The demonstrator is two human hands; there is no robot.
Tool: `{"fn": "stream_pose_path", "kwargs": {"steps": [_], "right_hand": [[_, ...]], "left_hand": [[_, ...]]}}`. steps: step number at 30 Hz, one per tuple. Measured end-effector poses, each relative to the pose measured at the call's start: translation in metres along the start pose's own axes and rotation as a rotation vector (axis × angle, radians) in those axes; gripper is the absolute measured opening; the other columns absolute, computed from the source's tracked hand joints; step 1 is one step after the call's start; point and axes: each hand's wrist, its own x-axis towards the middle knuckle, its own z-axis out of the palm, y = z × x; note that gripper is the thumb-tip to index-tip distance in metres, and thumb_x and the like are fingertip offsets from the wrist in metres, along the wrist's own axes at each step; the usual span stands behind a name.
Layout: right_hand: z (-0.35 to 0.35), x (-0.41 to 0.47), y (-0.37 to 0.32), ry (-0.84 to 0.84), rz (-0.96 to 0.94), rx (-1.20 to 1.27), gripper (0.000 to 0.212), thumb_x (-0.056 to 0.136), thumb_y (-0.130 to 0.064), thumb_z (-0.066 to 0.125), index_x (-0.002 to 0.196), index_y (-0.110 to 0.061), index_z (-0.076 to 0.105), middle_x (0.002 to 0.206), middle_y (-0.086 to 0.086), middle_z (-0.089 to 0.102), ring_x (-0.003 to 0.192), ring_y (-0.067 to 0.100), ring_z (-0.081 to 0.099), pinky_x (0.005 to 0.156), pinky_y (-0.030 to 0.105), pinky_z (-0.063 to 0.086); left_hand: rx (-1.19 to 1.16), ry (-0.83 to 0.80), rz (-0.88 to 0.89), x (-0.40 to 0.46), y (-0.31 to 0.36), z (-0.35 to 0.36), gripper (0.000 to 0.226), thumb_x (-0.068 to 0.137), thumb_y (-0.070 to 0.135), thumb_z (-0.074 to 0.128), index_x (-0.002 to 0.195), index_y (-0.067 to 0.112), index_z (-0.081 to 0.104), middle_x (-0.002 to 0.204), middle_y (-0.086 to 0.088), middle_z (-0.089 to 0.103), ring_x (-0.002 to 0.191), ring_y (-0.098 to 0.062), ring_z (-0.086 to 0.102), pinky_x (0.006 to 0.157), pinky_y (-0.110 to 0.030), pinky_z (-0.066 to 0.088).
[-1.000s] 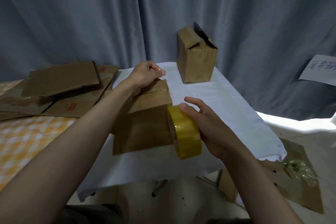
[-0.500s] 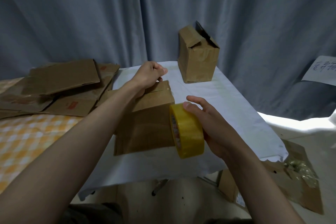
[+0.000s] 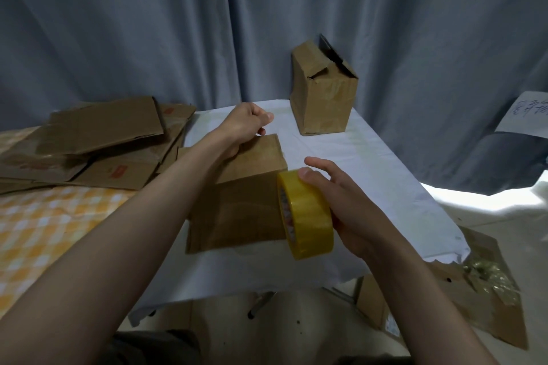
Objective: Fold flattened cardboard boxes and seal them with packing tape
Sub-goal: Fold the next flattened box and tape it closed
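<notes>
A folded brown cardboard box point(image 3: 243, 204) stands on the white-covered table point(image 3: 370, 163) in front of me. My left hand point(image 3: 246, 124) is at the box's far top edge with its fingers curled; what it pinches is too small to make out. My right hand point(image 3: 341, 198) holds a yellow roll of packing tape point(image 3: 308, 216) against the box's right side, thumb on top of the roll. A second folded box point(image 3: 323, 92) with crumpled top flaps stands at the table's far end.
A pile of flattened cardboard boxes point(image 3: 95, 145) lies to the left on a yellow checked cloth point(image 3: 44, 222). Cardboard scraps with crumpled tape point(image 3: 486, 278) lie on the floor to the right. A grey curtain point(image 3: 207, 24) hangs behind the table.
My left hand has drawn a little further back over the box's far edge. The tape roll stays at the box's right side, barely moved.
</notes>
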Motion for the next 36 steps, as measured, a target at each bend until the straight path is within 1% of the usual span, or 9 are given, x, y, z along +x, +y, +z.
{"fn": "stream_pose_path", "kwargs": {"steps": [5,11,18,21,23,26,30,33,36], "right_hand": [[0.002,0.0,0.002,-0.01,0.009,0.001,0.049,0.095,-0.047,0.058,0.14,-0.036,0.043,0.125,-0.004,0.052,0.107,0.019,0.06,0.092,0.037,0.055],[0.001,0.001,0.004,0.001,0.006,-0.012,0.05,0.095,-0.048,0.058,0.141,-0.038,0.041,0.13,-0.001,0.05,0.111,0.022,0.06,0.099,0.044,0.053],[0.002,0.002,0.007,-0.01,0.016,-0.024,0.05,0.096,-0.048,0.057,0.141,-0.038,0.039,0.131,-0.002,0.048,0.11,0.021,0.058,0.096,0.04,0.054],[0.003,0.002,0.007,-0.013,0.018,-0.032,0.05,0.096,-0.048,0.057,0.142,-0.039,0.038,0.134,-0.002,0.046,0.111,0.021,0.057,0.096,0.039,0.053],[0.003,0.001,0.008,-0.017,0.017,-0.034,0.051,0.096,-0.048,0.057,0.142,-0.04,0.037,0.134,-0.002,0.045,0.11,0.021,0.057,0.095,0.038,0.053],[0.003,0.002,0.009,-0.026,0.019,-0.019,0.05,0.097,-0.046,0.057,0.142,-0.04,0.037,0.132,-0.001,0.045,0.108,0.02,0.058,0.09,0.035,0.055],[0.005,0.001,0.012,-0.037,0.021,-0.006,0.052,0.097,-0.046,0.057,0.143,-0.04,0.035,0.135,-0.001,0.043,0.107,0.019,0.058,0.084,0.03,0.054],[0.006,0.003,0.015,-0.029,0.034,-0.012,0.052,0.097,-0.048,0.056,0.144,-0.041,0.034,0.14,-0.002,0.041,0.112,0.021,0.057,0.092,0.035,0.053],[0.009,0.008,0.018,-0.01,0.038,-0.044,0.051,0.097,-0.051,0.055,0.142,-0.043,0.033,0.138,-0.003,0.04,0.12,0.025,0.054,0.103,0.042,0.05]], "left_hand": [[0.123,0.052,0.014,-0.001,-0.001,0.004,0.018,0.099,0.027,0.062,0.083,0.02,0.057,0.091,-0.003,0.06,0.095,-0.022,0.06,0.08,-0.031,0.048],[0.197,0.026,0.055,0.0,-0.005,0.005,0.014,0.098,0.027,0.063,0.085,0.022,0.061,0.098,-0.003,0.063,0.099,-0.022,0.061,0.083,-0.03,0.05],[0.361,0.008,0.107,0.002,-0.008,0.003,0.021,0.098,0.033,0.061,0.111,0.016,0.061,0.109,-0.003,0.062,0.1,-0.02,0.058,0.082,-0.027,0.046],[0.436,0.05,0.208,-0.001,-0.009,0.004,0.028,0.098,0.031,0.061,0.124,0.024,0.052,0.126,-0.002,0.048,0.102,-0.016,0.053,0.086,-0.023,0.043],[0.415,0.114,0.32,-0.006,-0.012,0.003,0.022,0.096,0.024,0.065,0.116,0.024,0.055,0.127,0.0,0.043,0.102,-0.014,0.051,0.086,-0.018,0.043],[0.451,0.13,0.491,-0.014,-0.016,-0.002,0.006,0.097,0.016,0.062,0.1,0.02,0.066,0.112,0.003,0.058,0.094,-0.011,0.055,0.085,-0.023,0.05],[0.639,0.01,0.492,-0.027,-0.022,-0.006,0.036,0.102,0.041,0.049,0.127,0.021,0.067,0.128,0.001,0.067,0.109,-0.016,0.06,0.097,-0.036,0.05],[0.872,-0.086,0.456,-0.037,-0.029,-0.007,0.062,0.101,0.059,0.034,0.153,0.025,0.038,0.156,0.001,0.043,0.137,-0.024,0.045,0.113,-0.047,0.037],[0.864,-0.035,0.51,-0.044,-0.029,-0.01,0.07,0.098,0.06,0.031,0.157,0.023,0.03,0.164,0.003,0.026,0.147,-0.023,0.031,0.12,-0.046,0.026]]}}
